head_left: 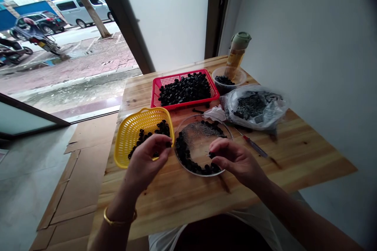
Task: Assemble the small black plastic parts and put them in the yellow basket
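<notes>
My left hand (151, 159) pinches a small round black piece (168, 144) between thumb and fingertips, above the right rim of the yellow basket (123, 141). More black pieces lie in that basket. My right hand (232, 159) is closed on another small black piece (211, 155), with a thin shiny metal pin sticking out to its left. It is held over the right side of a clear round dish (203, 174). Black round pieces ring the inside of the dish, and a heap of thin metal pins (200, 130) lies toward its back.
A red basket (216, 96) full of black pieces stands behind. Near it are a clear tub (242, 80) of small black parts, a bottle (240, 43), a plastic bag (273, 119) of black parts and a screwdriver-like tool (256, 147). The wooden table (312, 153) meets a wall.
</notes>
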Tool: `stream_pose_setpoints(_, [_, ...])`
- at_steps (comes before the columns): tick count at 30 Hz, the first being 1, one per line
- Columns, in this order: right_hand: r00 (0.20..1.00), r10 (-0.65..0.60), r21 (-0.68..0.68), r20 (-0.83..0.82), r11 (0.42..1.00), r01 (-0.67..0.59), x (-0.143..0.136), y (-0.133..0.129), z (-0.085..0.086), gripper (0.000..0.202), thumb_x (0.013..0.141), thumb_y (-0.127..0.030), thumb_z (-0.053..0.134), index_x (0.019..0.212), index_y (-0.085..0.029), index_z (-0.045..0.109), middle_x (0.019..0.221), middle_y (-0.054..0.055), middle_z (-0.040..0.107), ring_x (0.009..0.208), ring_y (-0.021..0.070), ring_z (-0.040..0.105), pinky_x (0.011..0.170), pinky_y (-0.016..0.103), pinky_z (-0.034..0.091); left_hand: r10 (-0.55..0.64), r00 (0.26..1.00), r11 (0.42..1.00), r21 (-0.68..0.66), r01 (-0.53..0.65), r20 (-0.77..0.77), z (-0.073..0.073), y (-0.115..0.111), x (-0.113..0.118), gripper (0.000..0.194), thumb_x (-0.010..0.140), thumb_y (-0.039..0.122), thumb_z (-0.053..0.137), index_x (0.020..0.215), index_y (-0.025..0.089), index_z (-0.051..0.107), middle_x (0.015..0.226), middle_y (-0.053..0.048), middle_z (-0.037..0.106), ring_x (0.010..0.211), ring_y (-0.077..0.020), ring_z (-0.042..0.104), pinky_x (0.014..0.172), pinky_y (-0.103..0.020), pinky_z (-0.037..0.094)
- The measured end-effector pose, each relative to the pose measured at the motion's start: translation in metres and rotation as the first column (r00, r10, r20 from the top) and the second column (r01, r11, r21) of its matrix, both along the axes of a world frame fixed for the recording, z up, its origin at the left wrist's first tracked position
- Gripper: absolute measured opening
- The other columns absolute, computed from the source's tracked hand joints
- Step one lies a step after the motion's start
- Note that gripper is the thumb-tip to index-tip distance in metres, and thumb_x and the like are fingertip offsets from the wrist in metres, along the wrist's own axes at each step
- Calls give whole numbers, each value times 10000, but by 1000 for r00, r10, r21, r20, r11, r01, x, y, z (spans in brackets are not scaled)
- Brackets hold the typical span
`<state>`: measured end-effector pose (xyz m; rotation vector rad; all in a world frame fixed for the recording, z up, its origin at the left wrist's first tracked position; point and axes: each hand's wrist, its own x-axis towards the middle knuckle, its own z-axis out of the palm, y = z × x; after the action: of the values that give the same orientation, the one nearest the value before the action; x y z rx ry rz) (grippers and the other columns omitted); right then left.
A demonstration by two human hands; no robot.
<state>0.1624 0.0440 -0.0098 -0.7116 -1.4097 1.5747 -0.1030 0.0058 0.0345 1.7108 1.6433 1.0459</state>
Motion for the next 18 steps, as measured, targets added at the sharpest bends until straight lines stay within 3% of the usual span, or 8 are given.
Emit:
stream_pose_setpoints(2, [999, 9, -20, -47, 1000, -10, -3, -5, 4, 229, 860, -422, 821, 949, -237, 719, 895, 38, 658, 753, 155, 620, 657, 257, 549, -16, 997, 997, 79, 10, 72, -2, -9, 24, 139, 886, 230, 645, 997, 200, 723, 913, -48, 687, 732, -145, 654, 666, -251, 554])
stream_pose_setpoints(7, [994, -14, 57, -106, 998, 20, -8, -13, 11, 184, 901, -382, 790, 984, -240, 708, 963, 58, 665, 871, 197, 691, 663, 274, 569, -80, 996, 976, 200, 87, -43, -11, -19, 63, 256, 902, 123, 642, 1107, 224, 757, 922, -34, 665, 659, -109, 621, 637, -222, 543])
stream_pose_setpoints(13, [997, -31, 203, -76, 978, 46, -6, -18, 10, 120, 923, -275, 770, 1027, -241, 719, 992, 66, 681, 869, 177, 675, 649, 249, 585, -79, 993, 957, 272, 100, -86, -16, -23, 73, 231, 921, 111, 660, 1120, 210, 723, 890, -28, 703, 660, -118, 646, 665, -222, 554])
stream_pose_setpoints(18, [995, -29, 201, -95, 978, 47, -4, -21, 4, 109, 945, -239, 744, 1049, -239, 711, 999, 60, 674, 891, 179, 712, 620, 227, 595, -111, 990, 979, 178, 96, 82, -23, -28, 76, 215, 927, 138, 686, 1134, 192, 708, 883, -25, 686, 697, -130, 657, 661, -231, 562])
